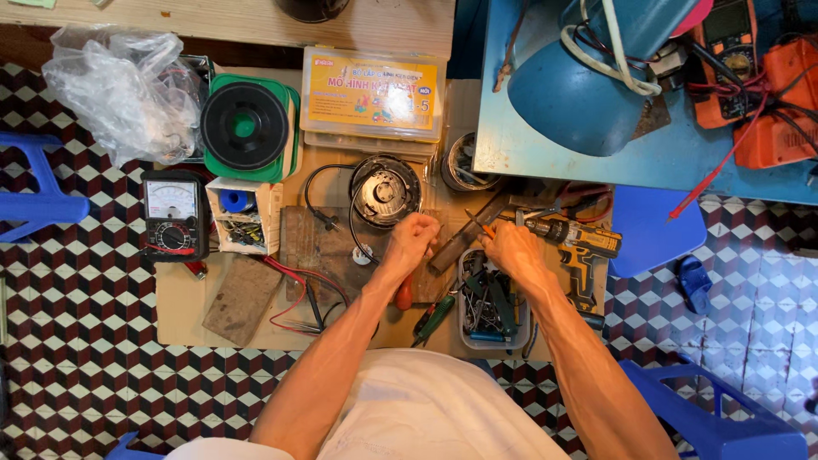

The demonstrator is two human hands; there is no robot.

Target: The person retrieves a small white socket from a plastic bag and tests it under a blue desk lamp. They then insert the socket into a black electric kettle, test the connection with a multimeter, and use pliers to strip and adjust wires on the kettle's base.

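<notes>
Head view: our left hand (411,238) fists shut beside a round black metal motor (385,191). Our right hand (511,249) pinches an orange-handled tool (479,224). Cardboard mat (183,307), checkered tile floor (85,375).

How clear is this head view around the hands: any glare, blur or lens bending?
Head view: light is even and soft, the left hand and right hand sharp with faint shadows; the plastic bag shows mild glare; the blue tabletop edge bows slightly from wide-angle distortion; no motion blur is visible.
</notes>
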